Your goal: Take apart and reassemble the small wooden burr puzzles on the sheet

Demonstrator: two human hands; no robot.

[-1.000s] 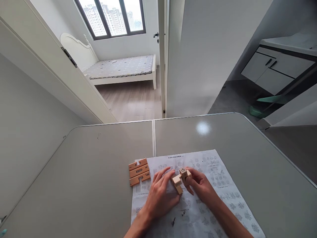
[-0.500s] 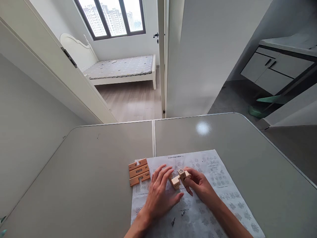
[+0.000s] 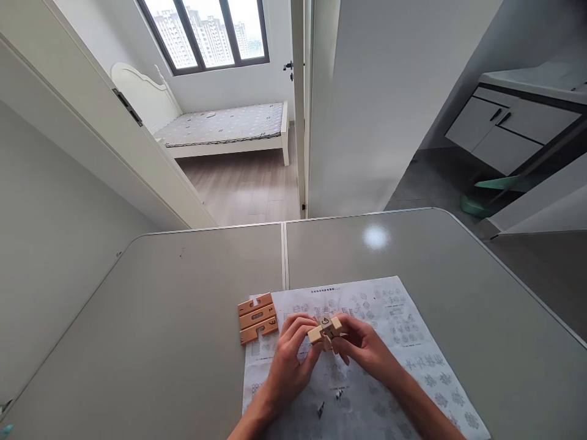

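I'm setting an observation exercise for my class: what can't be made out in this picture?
All in the head view:
- Light wooden pieces: undersides and how they join, hidden partly by the left hand and right hand.
- Printed sheet: drawings too small to read; part covered by the hands, near edge cut off by the bottom of the picture.
- Teal object: cut off at the lower left corner.

Pale tan blocks (image 3: pixel 326 327), orange-brown pieces (image 3: pixel 257 322), white sheet (image 3: pixel 403 342) with grey print, grey tabletop (image 3: pixel 183 336)
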